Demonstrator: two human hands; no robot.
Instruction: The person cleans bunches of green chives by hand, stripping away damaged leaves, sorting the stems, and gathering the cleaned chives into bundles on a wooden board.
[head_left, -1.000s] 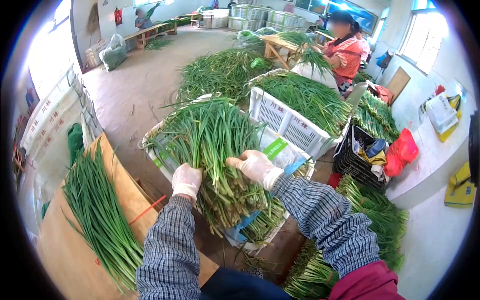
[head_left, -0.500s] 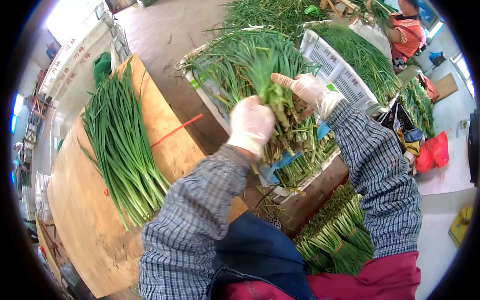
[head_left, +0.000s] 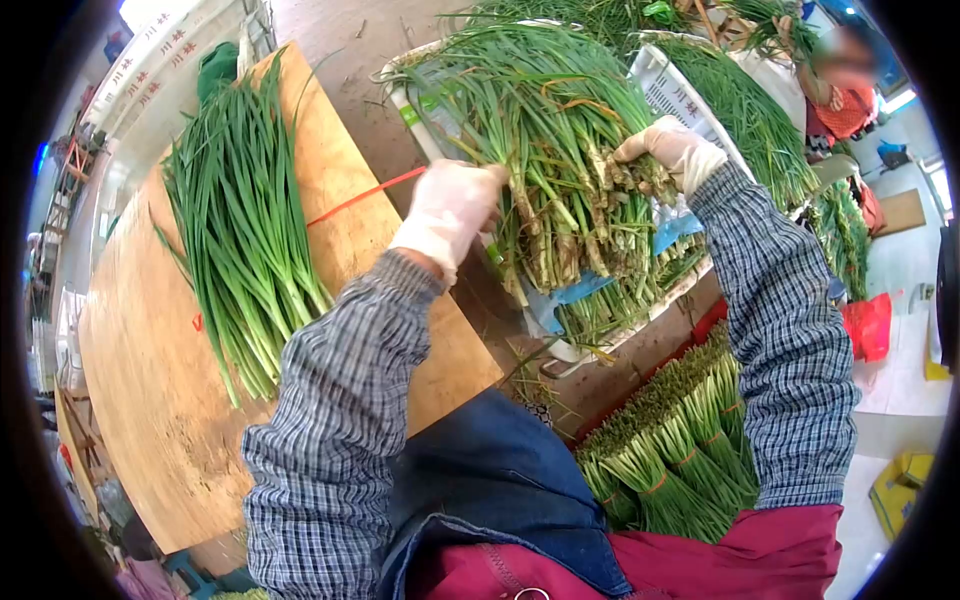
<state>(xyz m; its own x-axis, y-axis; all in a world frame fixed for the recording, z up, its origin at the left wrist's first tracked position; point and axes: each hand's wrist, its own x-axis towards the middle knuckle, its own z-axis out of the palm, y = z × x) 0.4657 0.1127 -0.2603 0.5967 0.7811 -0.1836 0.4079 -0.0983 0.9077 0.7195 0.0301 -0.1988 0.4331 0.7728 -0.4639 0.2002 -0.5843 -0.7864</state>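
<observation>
A pile of garlic chives, with muddy root ends toward me, lies in a white crate. My left hand, in a pale thin glove, is closed at the left side of the pile. Its fingertips are partly hidden, and what they hold does not show. My right hand, gloved alike, is closed on the root ends of some chives at the right of the pile. On the wooden board to my left lies a cleaner bunch of chives, beside a red strip.
Banded chive bundles stand in a red-edged container below my right arm. Another white crate of chives is beyond my right hand. A person in orange is at the far right, near a red bag.
The chives bunch between my hands is now down on the pile. My hands have moved apart, the left toward the board, the right to the right. The view has shifted slightly.
</observation>
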